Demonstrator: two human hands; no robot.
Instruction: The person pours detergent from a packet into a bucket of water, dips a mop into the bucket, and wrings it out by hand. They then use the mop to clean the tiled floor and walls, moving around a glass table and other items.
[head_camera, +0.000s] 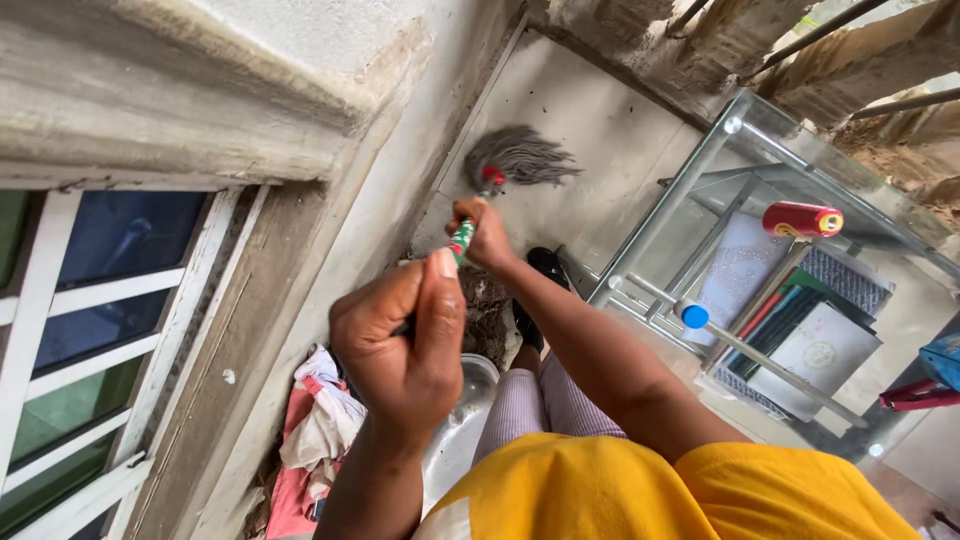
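Wide grey floor (590, 130) fills the top of the view, and against it on the left runs the rough concrete wall (250, 90) with a white-framed window (90, 330) of blue and green panes. On the right stands a glass surface (800, 170) on a metal frame, a red roller-shaped thing (803, 220) lying on top, books and papers (800, 330) stacked on the shelf beneath. Down low, the person's yellow shirt (620, 490) crowds the bottom edge. A heap of white and pink cloth (315, 430) lies at the foot of the wall, a metal basin (462, 425) just beside it. Now the mop: its grey stringy mop head (520, 157) sits on the floor, well out ahead of the person, close to the wall. The green-and-red patterned mop handle (462, 238) runs back from it through both hands. The right hand (487, 235) is further down the handle, grip closed round it. The left hand (400, 345) is nearer the camera, grip wrapped tight on the handle's upper part, thumb pressed up along the fist. A black shoe (545, 265) shows just past the right forearm.
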